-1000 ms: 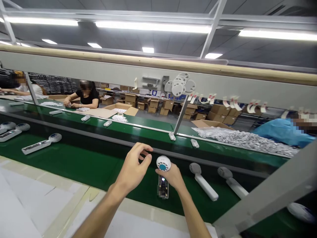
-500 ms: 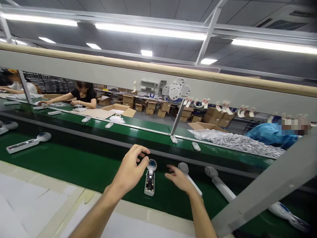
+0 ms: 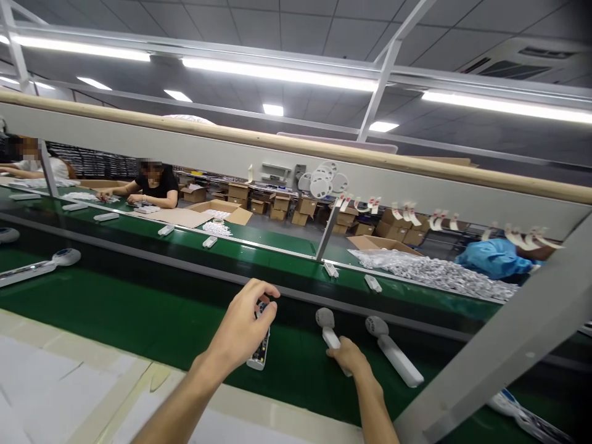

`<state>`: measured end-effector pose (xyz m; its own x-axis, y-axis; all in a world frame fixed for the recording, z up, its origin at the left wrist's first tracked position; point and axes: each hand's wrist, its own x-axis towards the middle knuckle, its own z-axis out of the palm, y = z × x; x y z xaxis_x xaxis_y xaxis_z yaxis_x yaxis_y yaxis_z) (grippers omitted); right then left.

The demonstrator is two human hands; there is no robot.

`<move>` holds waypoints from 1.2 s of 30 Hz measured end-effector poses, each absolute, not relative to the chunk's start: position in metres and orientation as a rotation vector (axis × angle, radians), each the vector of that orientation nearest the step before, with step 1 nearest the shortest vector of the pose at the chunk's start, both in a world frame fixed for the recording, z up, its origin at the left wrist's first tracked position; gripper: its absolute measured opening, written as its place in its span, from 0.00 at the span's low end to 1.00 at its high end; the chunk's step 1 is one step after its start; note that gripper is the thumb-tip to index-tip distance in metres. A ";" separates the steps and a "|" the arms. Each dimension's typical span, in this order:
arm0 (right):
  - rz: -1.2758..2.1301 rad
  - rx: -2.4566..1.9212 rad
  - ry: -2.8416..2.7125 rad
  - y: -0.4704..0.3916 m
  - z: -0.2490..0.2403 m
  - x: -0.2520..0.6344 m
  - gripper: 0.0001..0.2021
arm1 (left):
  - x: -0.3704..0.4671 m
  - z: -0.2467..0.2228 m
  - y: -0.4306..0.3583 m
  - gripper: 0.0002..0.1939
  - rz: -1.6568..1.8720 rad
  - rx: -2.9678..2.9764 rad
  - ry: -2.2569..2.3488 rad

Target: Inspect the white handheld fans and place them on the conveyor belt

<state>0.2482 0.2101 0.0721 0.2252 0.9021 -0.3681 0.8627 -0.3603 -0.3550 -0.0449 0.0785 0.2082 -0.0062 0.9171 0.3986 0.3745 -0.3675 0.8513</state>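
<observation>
On the green belt (image 3: 139, 314), toward the right of the left hand, lies the fan (image 3: 325, 317), its round head away from the wearer and slightly left, its handle running back toward the wearer and to the right. The right hand (image 3: 349, 356) is closed on that handle, thumb on one side and fingers over the other; the head is left uncovered. An open fan (image 3: 257, 361) lies to the left, circuit parts facing up, its long axis nearly straight away from the wearer. The left hand (image 3: 245, 320) covers much of it, fingers loosely curled and thumb apart, grasping nothing that shows; whether it touches the open fan cannot be told.

Just right of the right hand lies a third fan (image 3: 400, 359), slanted much like the first. Far left, another fan (image 3: 67, 257) lies nearly crosswise. A white ledge (image 3: 41, 370) borders the belt on the near side, and a grey post (image 3: 504, 345) slants up at the right. Beyond the belt, white casings (image 3: 373, 283) line a second green strip, with a heap of white parts (image 3: 430, 271) to the right. Farther back are a person in black (image 3: 164, 192), cartons (image 3: 238, 192) and ceiling lights (image 3: 277, 73).
</observation>
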 end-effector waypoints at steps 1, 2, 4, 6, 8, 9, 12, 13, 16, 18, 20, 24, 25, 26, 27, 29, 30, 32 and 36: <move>0.814 -2.374 -1.741 0.211 0.071 0.246 0.16 | -0.045 0.208 0.079 0.07 1.366 1.763 1.339; 0.826 -2.349 -1.743 0.212 0.070 0.244 0.16 | -0.045 0.208 0.079 0.07 1.361 1.766 1.339; 0.869 -2.307 -1.731 0.212 0.068 0.239 0.16 | -0.044 0.208 0.079 0.07 1.357 1.775 1.336; 0.926 -2.284 -1.684 0.211 0.066 0.231 0.14 | -0.044 0.208 0.080 0.07 1.350 1.784 1.334; 0.991 -2.248 -1.599 0.209 0.065 0.223 0.11 | -0.044 0.208 0.080 0.08 1.337 1.787 1.337; 1.034 -2.207 -1.549 0.208 0.066 0.218 0.10 | -0.044 0.208 0.080 0.08 1.331 1.786 1.340; 1.241 -1.959 -1.384 0.202 0.075 0.209 0.10 | -0.046 0.208 0.080 0.07 1.318 1.777 1.351; 1.315 -1.834 -1.329 0.200 0.082 0.207 0.10 | -0.047 0.208 0.080 0.07 1.317 1.776 1.356; 1.424 -1.397 -1.189 0.190 0.111 0.202 0.13 | -0.047 0.209 0.079 0.07 1.323 1.782 1.374; 1.427 -1.153 -1.129 0.180 0.135 0.200 0.20 | -0.047 0.210 0.078 0.07 1.322 1.792 1.373; 1.515 -0.918 -1.029 0.168 0.158 0.198 0.24 | -0.046 0.210 0.078 0.08 1.321 1.801 1.365; 1.763 -0.547 -0.747 0.140 0.192 0.194 0.17 | -0.046 0.212 0.077 0.08 1.324 1.801 1.372; 1.794 -0.517 -0.705 0.134 0.197 0.193 0.17 | -0.046 0.212 0.076 0.08 1.324 1.799 1.373; 1.817 -0.497 -0.671 0.129 0.201 0.192 0.17 | -0.047 0.212 0.076 0.08 1.326 1.796 1.371; 1.833 -0.477 -0.648 0.125 0.204 0.190 0.18 | -0.047 0.212 0.076 0.07 1.325 1.793 1.366; 1.832 -0.439 -0.675 0.121 0.208 0.188 0.19 | -0.047 0.212 0.075 0.07 1.316 1.793 1.367; 1.819 -0.429 -0.720 0.120 0.208 0.186 0.18 | -0.048 0.213 0.075 0.07 1.308 1.793 1.373; 1.795 -0.443 -0.818 0.120 0.208 0.184 0.16 | -0.047 0.213 0.075 0.07 1.294 1.799 1.381; 1.748 -0.556 -0.791 0.117 0.207 0.178 0.14 | -0.046 0.216 0.075 0.07 1.299 1.810 1.362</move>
<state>0.1784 0.1175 0.2067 -0.3043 0.9524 0.0159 -0.6405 -0.1922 -0.7435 -0.0457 0.0747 0.2160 0.0322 0.9250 0.3786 0.4216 -0.3561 0.8339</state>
